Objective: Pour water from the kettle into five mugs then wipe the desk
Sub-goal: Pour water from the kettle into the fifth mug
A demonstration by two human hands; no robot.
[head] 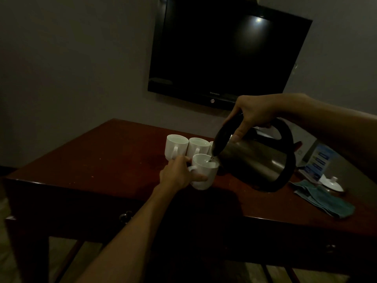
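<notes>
Nearest the camera, left hand point(177, 174) grips the handle of a white mug point(204, 174) standing on the wooden desk point(106, 160), thumb against the mug's side. Right hand point(254, 115) grasps the black handle of the steel kettle point(253, 160), which is tilted with its spout over the mug's rim; water is visible at the spout. Two more mugs point(176, 147) stand just behind, side by side, and a third is partly hidden by the kettle. Folded green cloth point(324, 199) lies at the desk's right, near a white lid point(332, 183). Dark television point(224, 52) hangs on the wall.

Right hand point(254, 113) tilting kettle point(253, 158) — water entering mug point(205, 173), left hand point(176, 173) gripping it
</notes>
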